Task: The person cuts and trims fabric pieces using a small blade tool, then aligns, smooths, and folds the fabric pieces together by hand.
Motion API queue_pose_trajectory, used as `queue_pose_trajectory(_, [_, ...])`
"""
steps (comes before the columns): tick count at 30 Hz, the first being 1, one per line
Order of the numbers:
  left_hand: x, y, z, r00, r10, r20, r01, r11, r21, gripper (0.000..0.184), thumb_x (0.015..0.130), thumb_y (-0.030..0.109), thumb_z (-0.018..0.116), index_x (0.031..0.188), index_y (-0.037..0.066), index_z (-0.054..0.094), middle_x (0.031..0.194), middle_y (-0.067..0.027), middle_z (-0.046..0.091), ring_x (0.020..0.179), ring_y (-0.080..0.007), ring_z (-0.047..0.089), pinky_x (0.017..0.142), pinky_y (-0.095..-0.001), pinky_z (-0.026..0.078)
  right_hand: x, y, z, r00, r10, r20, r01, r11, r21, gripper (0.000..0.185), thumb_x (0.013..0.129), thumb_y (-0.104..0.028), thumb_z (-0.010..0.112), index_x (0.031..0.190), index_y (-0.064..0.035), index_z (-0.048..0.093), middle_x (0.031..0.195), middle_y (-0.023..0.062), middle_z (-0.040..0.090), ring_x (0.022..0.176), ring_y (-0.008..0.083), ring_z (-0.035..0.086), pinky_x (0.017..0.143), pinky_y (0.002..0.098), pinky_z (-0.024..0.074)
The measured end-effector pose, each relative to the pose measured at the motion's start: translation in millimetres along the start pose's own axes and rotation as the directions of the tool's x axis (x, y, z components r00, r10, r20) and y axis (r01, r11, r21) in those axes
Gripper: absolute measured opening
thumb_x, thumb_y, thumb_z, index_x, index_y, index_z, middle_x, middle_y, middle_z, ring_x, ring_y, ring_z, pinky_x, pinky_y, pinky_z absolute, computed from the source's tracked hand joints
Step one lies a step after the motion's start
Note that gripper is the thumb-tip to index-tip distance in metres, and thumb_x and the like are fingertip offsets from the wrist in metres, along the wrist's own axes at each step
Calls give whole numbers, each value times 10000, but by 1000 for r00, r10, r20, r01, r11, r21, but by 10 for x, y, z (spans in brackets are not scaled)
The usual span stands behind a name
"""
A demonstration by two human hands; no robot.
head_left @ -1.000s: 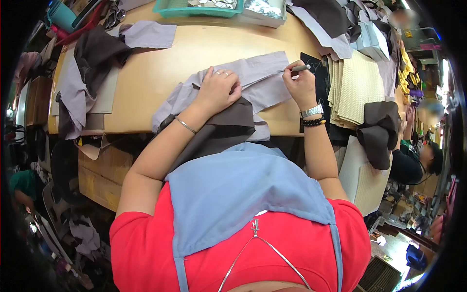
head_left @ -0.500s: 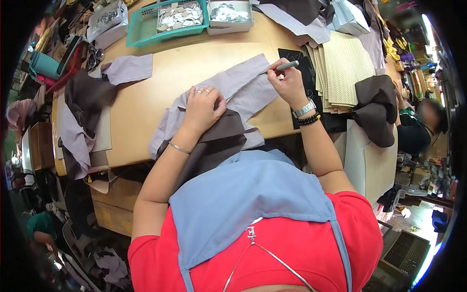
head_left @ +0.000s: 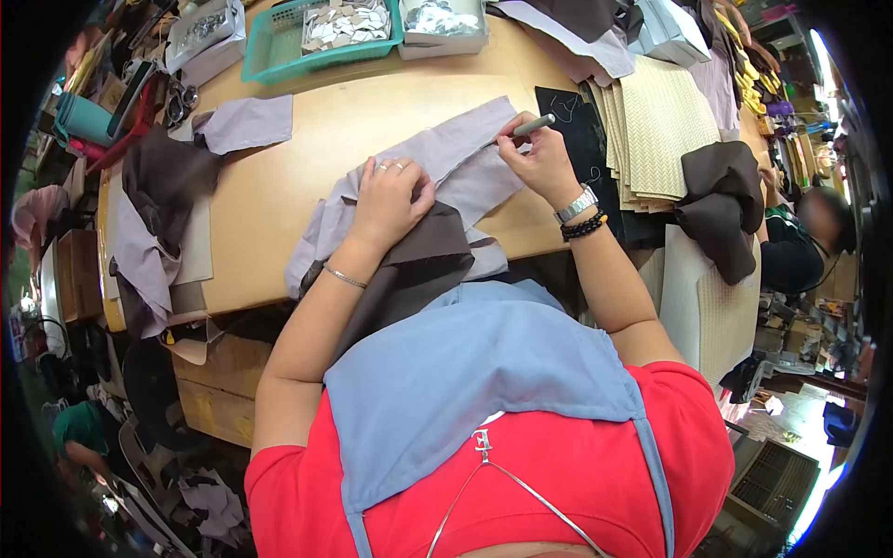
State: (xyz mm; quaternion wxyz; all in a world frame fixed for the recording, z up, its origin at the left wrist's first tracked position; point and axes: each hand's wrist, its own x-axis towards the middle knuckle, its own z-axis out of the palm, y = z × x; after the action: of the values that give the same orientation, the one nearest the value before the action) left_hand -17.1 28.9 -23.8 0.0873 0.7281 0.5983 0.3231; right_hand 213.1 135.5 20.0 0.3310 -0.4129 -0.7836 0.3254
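Note:
My right hand (head_left: 539,160) is closed round a grey pen (head_left: 534,125), its tip side down at the upper edge of the light grey-purple fabric (head_left: 470,175). That fabric lies in folded layers across the wooden table (head_left: 349,130). On its left part rests my left hand (head_left: 393,200), fingers curled, thumb and forefinger together at the cloth; whether it pinches a layer is hidden. Dark brown fabric (head_left: 423,249) spreads from beneath this hand toward the blue apron (head_left: 484,349).
A teal basket (head_left: 270,51) of small pale pieces and a white box (head_left: 445,42) stand at the back. Textured cream sheets (head_left: 660,130) and dark cloth (head_left: 721,200) are at right; more fabric (head_left: 246,124) and scissors (head_left: 179,100) at left. A person (head_left: 791,242) is far right.
The camera view has shifted, bringing more of the basket and box into view. My right hand with the pen has moved slightly left along the fabric; my left hand stays on the cloth.

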Motion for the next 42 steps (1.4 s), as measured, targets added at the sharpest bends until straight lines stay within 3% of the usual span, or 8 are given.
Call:
queue_pose_trajectory(12, [-6, -4, 12, 1000, 5, -13, -5, 1000, -8, 146, 833, 200, 663, 831, 79, 581, 879, -63, 612, 922, -284, 593, 1017, -575, 385, 28, -38, -55, 999, -6, 45, 8, 999, -51, 110, 844, -112, 682, 884, -29, 623, 721, 25, 642, 635, 73, 572, 577, 232, 462])
queue_pose_trajectory(16, [1, 7, -2, 1000, -5, -6, 5, 1000, -12, 141, 831, 195, 660, 831, 80, 579, 881, -61, 612, 928, -284, 593, 1023, -573, 382, 104, 98, -177, 994, -66, -89, 46, 977, -207, 94, 815, -96, 664, 855, -25, 619, 669, 110, 628, 570, 195, 616, 578, 304, 505])
queue_pose_trajectory(27, [8, 16, -13, 1000, 3, -5, -3, 1000, -19, 126, 828, 189, 659, 820, 88, 584, 858, -56, 618, 926, -276, 599, 1012, -554, 380, 148, 431, -483, 985, 42, -167, -87, 959, -269, 126, 872, -132, 666, 867, -22, 604, 675, 75, 643, 579, 113, 603, 559, 266, 480])
queue_pose_trajectory(30, [6, 22, -31, 1000, -6, 3, 6, 1000, -17, 128, 827, 190, 661, 808, 86, 588, 841, -65, 621, 899, -279, 602, 992, -539, 392, 161, 470, -567, 969, 22, -245, -93, 954, -284, 126, 854, -133, 645, 881, -13, 616, 715, 174, 660, 657, 311, 671, 628, 374, 523])
queue_pose_trajectory(33, [-11, 44, -85, 1000, -3, 10, 3, 1000, 20, 138, 826, 194, 664, 802, 80, 591, 823, -77, 620, 861, -289, 603, 936, -493, 420, 165, 470, -729, 961, 56, -269, -149, 928, -342, 136, 874, -144, 623, 873, -9, 612, 728, 194, 656, 689, 375, 655, 638, 418, 517])
queue_pose_trajectory(39, [-127, 2, -343, 998, -51, 38, 47, 993, 106, 146, 883, 185, 620, 820, 56, 593, 813, -89, 617, 813, -314, 594, 821, -436, 434, 67, 734, -894, 990, 90, -108, -137, 796, -590, 161, 828, -138, 629, 938, -21, 624, 828, 201, 664, 828, 389, 660, 745, 470, 520])
queue_pose_trajectory(41, [33, 18, -443, 978, -86, 188, 71, 994, 87, 144, 916, 199, 589, 928, 57, 608, 964, -109, 649, 950, -325, 607, 908, -478, 420, 15, 854, -808, 989, 52, -139, -135, 707, -694, 163, 825, -141, 642, 938, -24, 629, 886, 191, 661, 869, 382, 654, 768, 462, 519])
queue_pose_trajectory(42, [146, 35, -476, 961, -101, 258, 83, 993, 81, 162, 933, 206, 574, 981, 58, 616, 1040, -119, 666, 1019, -331, 614, 951, -500, 413, 12, 746, -715, 973, -128, -191, -42, 718, -695, 181, 819, -148, 669, 951, -28, 638, 965, 172, 650, 908, 365, 639, 805, 442, 517])
